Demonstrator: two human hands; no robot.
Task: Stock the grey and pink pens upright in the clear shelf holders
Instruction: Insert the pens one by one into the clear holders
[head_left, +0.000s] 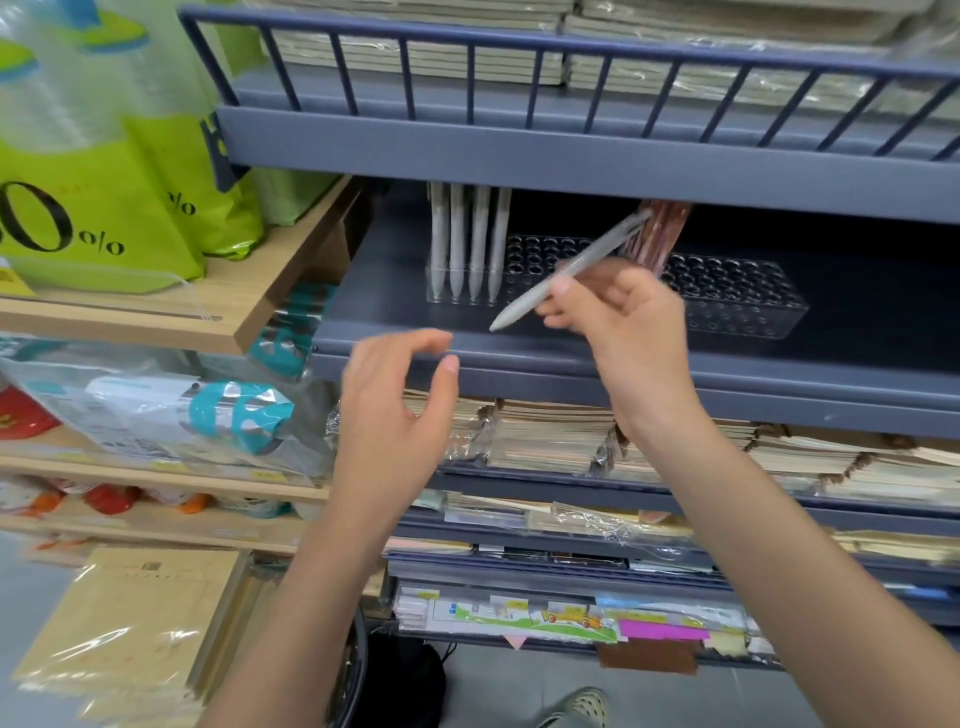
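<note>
My right hand pinches one grey pen held slanted, tip pointing down-left, in front of the clear holders. Several grey pens stand upright at the left end of the left clear holder. A bunch of pink pens stands behind my right hand, partly hidden. The right clear holder shows rows of round holes with nothing in them. My left hand hovers below the shelf edge, fingers spread and curled, holding nothing.
The holders sit on a dark blue metal shelf under a railed shelf stacked with notebooks, which leaves little height above the pens. Wrapped notebooks fill the shelves below. Green bags and packaged goods lie on wooden shelves at left.
</note>
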